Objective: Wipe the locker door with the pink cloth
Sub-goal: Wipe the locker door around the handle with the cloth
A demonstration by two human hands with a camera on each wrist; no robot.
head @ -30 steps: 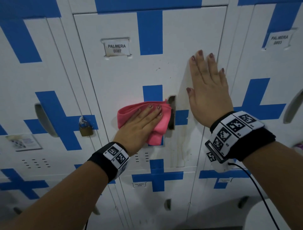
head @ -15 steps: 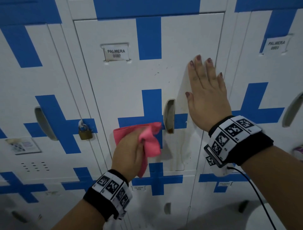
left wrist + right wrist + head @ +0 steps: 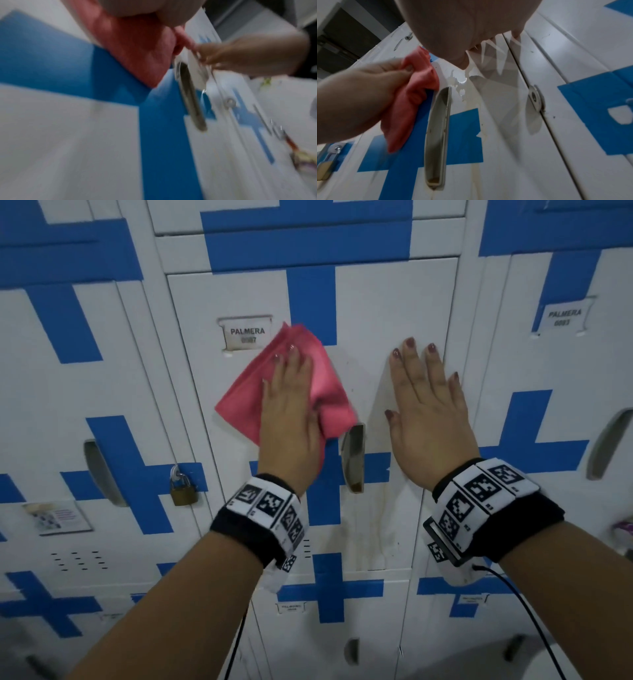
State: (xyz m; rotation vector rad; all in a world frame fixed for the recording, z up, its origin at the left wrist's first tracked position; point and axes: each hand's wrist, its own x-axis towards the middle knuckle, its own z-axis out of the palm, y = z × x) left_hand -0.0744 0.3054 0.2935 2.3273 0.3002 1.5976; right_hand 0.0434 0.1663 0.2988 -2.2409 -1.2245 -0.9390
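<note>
The white locker door (image 3: 370,313) with a blue cross carries a label plate (image 3: 246,333) and a recessed handle (image 3: 352,457). My left hand (image 3: 287,405) lies flat on the pink cloth (image 3: 239,402) and presses it to the door's upper middle, just right of the label. The cloth's lower corner hangs beside my palm, above the handle. My right hand (image 3: 424,412) rests flat on the door's right side, fingers straight. In the right wrist view the cloth (image 3: 412,101) bunches under the left hand (image 3: 354,97), left of the handle (image 3: 438,135). The left wrist view is blurred.
A brass padlock (image 3: 183,487) hangs on the locker to the left. Brownish streaks (image 3: 376,525) run down the door below the handle. More lockers surround this one, and a cable (image 3: 534,621) trails from my right wristband.
My left hand dipped below the handle with the cloth, then swept it up to beside the label, its fingers now spread flat. The right hand stays flat on the door.
</note>
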